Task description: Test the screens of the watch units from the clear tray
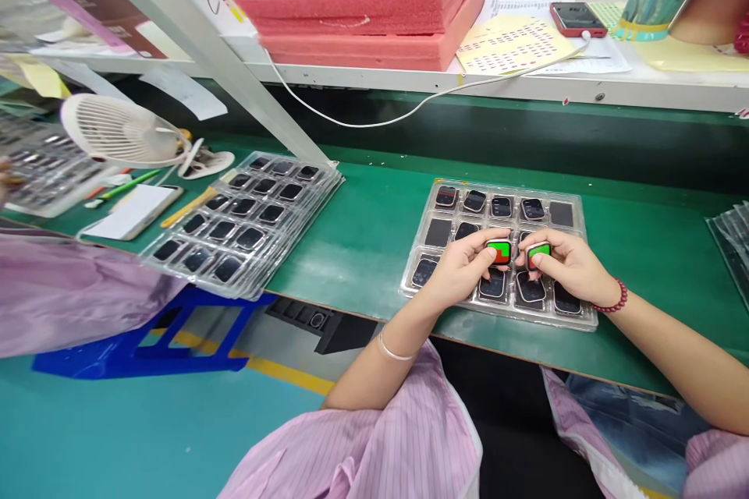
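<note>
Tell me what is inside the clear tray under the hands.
The clear tray holds rows of dark-screened smartwatch bodies. The left hand and right hand, each holding a lit watch, cover the middle pockets, so their contents stay hidden.

Green-red watch screens — pink foam

Workbench, green mat top, running the width of the view, front edge over a dark underside. Raised white shelf along the bench's far edge, carrying stacked pink foam trays, printed sheets and a phone on a white cable. Slanted white frame post meeting the bench near its left end. Small white fan at the far left corner. Floor teal with a yellow line; blue frame under the bench. Lighting even, bright.
</note>
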Demonstrator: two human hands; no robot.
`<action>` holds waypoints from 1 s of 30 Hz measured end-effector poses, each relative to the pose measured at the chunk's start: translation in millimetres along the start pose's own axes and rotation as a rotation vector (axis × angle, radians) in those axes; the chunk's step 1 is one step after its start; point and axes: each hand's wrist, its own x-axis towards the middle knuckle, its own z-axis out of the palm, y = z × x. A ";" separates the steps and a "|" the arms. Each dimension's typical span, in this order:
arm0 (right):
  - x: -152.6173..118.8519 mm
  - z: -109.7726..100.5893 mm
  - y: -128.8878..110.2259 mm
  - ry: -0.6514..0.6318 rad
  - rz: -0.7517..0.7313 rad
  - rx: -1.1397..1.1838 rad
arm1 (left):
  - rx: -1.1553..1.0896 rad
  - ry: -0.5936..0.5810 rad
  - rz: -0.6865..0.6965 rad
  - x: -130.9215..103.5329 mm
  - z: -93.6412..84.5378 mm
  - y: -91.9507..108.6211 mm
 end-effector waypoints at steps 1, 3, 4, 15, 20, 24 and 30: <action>0.1 -0.2 0.5 0.000 -0.005 -0.008 | -0.007 -0.004 -0.002 -0.2 0.2 -0.6; 0.2 -0.9 2.0 -0.005 -0.015 -0.024 | -0.026 -0.012 -0.010 -0.4 1.0 -1.8; 0.2 -1.4 2.9 -0.010 -0.019 -0.031 | -0.034 -0.014 -0.010 -0.4 1.5 -2.4; 0.4 -2.1 2.7 -0.036 -0.023 -0.064 | -0.100 0.021 0.014 1.3 3.6 -5.7; 0.2 -1.6 0.1 -0.026 -0.025 -0.071 | -0.088 0.018 -0.005 1.0 4.7 -4.1; -0.1 -1.5 -0.1 -0.034 -0.038 -0.101 | 0.009 0.029 0.007 0.4 4.4 -1.2; 0.6 -1.2 2.7 -0.045 -0.077 -0.137 | 0.078 0.040 0.048 0.6 3.5 -3.2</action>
